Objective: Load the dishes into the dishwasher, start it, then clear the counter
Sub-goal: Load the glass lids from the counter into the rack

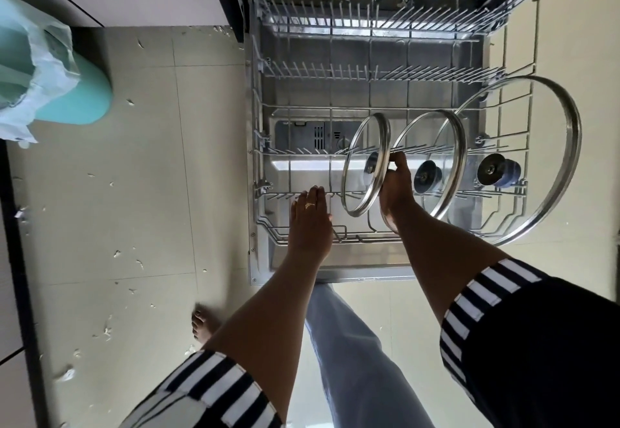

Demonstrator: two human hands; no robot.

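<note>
— Between the right hand's (397, 189) curled fingers?
— Smallest glass lid (359, 186), gripped near its rim, on edge in the dishwasher's lower rack (265, 192).
— Left hand (310, 223)?
— Fingers straight, pressed together, resting on that rack, left of the lid.
— Right of the gripping fingers?
— Medium glass lid (460, 145), then largest glass lid (570, 145), both upright.

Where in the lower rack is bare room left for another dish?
Free: the rack's two back rows of prongs, and the strip left of the small lid, where the left hand rests. Crowded: front right, with the middle lid and large lid; the right hand grips the small lid.
</note>
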